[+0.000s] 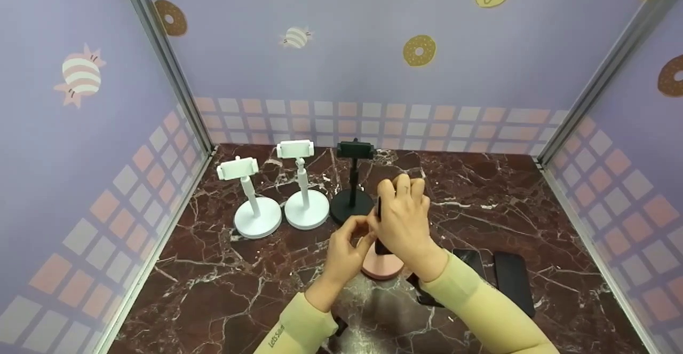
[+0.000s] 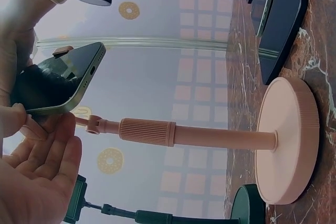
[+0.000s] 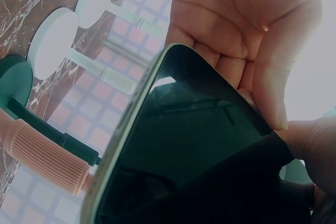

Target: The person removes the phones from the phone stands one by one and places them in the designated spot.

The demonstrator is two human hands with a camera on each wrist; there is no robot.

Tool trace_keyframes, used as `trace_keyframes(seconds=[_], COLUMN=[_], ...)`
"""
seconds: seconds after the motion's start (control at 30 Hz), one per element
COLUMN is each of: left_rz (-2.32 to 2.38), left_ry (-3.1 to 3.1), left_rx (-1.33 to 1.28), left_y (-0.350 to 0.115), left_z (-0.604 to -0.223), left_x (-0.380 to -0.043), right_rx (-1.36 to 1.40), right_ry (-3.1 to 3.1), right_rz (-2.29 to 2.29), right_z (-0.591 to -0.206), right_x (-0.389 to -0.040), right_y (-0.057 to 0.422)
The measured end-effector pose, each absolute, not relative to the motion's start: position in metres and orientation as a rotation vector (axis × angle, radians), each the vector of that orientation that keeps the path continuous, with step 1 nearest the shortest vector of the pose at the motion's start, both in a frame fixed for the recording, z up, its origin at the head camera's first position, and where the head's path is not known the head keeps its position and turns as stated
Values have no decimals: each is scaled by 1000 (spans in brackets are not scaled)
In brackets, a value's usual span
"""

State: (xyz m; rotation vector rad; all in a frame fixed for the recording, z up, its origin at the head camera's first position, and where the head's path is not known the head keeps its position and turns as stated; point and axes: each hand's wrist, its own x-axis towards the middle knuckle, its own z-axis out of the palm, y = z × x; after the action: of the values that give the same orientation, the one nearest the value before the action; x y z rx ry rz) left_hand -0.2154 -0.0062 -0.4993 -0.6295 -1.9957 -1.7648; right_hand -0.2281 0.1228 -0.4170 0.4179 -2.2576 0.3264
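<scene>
A smartphone [image 2: 58, 80] with a dark screen and pale metal frame is held tilted at the top of a pink phone stand [image 2: 286, 140]. My right hand [image 1: 405, 220] grips it from above, fingers wrapped over its far side and the thumb [image 3: 317, 148] at the screen edge. From the left, my left hand [image 1: 344, 252] pinches along the phone's long edge, thumb in front and fingers behind, as the right wrist view shows. The stand's round base [image 1: 381, 268] rests on the table; its clamp is hidden behind the phone and hands.
Two white phone stands [image 1: 257, 218] [image 1: 307, 210] and a black one [image 1: 352, 204] stand in a row at the back left. Several dark phones [image 1: 515, 284] lie at the right, partly beneath my right forearm. Patterned walls [image 1: 347, 76] enclose the marble-look table [image 1: 229, 274].
</scene>
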Motion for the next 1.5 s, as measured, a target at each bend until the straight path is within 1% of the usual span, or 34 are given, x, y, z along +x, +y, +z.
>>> trace_keyframes(seconds=[0.6,1.0,1.5], left_rz=[-1849,-1895,-1927], left_ry=[-1996,-1960,-1945], left_rx=[-659,-733,-719], left_y=[-7,-7,-7], left_z=[-497,-499,-501], left_x=[-215,-218,-218], right_rx=[484,523,564], right_ry=[-2266,-2256,-2260], right_rz=[401,433,467], right_z=[-417,-416,-415], right_x=[-228,-228,-228], right_y=[131,136,139])
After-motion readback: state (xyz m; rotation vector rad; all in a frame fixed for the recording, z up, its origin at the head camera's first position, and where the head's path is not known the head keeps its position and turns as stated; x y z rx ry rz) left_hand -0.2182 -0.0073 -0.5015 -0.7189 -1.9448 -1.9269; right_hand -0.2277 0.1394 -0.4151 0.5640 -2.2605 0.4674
